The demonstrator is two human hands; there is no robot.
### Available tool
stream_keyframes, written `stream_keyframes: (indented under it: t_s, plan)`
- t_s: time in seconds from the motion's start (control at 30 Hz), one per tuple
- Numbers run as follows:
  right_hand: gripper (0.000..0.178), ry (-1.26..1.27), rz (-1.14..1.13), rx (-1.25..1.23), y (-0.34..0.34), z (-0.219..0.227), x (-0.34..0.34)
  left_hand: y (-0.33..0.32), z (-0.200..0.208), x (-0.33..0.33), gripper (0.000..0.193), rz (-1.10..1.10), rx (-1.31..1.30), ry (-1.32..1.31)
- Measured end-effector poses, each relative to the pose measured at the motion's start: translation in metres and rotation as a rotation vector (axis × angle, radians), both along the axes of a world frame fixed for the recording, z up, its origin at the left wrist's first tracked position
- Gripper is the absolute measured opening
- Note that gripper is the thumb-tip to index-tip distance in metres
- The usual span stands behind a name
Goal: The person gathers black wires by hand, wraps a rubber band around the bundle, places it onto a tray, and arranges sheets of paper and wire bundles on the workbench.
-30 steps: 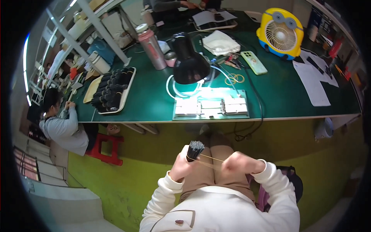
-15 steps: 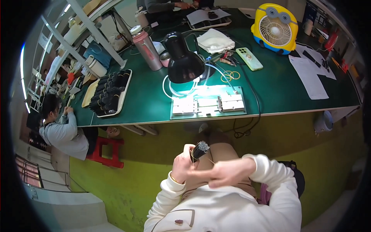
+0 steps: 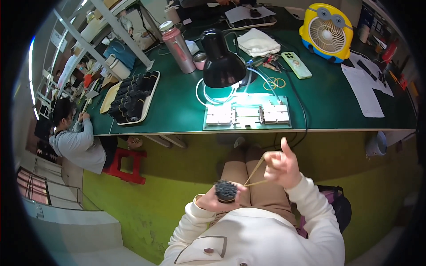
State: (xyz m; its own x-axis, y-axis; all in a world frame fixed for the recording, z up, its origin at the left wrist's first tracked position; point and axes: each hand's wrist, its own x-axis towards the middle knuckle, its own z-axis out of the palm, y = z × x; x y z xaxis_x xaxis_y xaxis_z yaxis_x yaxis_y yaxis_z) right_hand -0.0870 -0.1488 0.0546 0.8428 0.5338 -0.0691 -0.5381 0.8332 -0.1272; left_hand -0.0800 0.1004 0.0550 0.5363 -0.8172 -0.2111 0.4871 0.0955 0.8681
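Our left hand clamps its fingers round a bundle of thin dark strands above our lap, ends facing up. At two o'clock from it, our right hand curls its fingers round a stretched rubber band, thumb apart. We judge the bundle light and firm, its strands apt to slip lengthwise; we'd grip it round the middle. Similar bundles fill a tray towards half past ten.

Workshop | green workbench | brightly lit fixture | tray of black bundles (co-worker seated left)
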Motion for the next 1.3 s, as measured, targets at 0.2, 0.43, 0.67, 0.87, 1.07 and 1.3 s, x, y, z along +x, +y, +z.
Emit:
stream_keyframes:
  t_s: [0.2,0.43,0.67,0.87,1.07,1.3]
  plan:
    - [0.064,-1.007,0.367,-0.703,0.000,0.065,0.011,-0.041,0.026,0.006,0.038,0.149,0.451,-0.843]
    - [0.046,-1.474,-0.605,-1.671,0.046,0.024,-0.037,-0.018,-0.006,0.016,0.039,0.400,0.571,-0.821]
    - [0.032,-1.239,-0.248,-1.576,0.074,0.025,-0.021,-0.010,-0.053,-0.023,0.029,0.175,0.494,-0.980]
    - [0.028,-0.553,-0.342,-1.479,0.044,-0.057,-0.006,0.118,-0.054,0.003,0.014,0.910,-0.026,0.326]
    - [0.022,-0.413,-0.075,-1.885,0.050,-0.104,-0.027,0.242,0.008,0.102,0.024,1.265,-0.118,0.022]
    - [0.016,-0.515,-0.109,-1.981,0.051,-0.147,-0.036,0.277,0.125,0.260,0.047,1.037,1.288,-1.548]
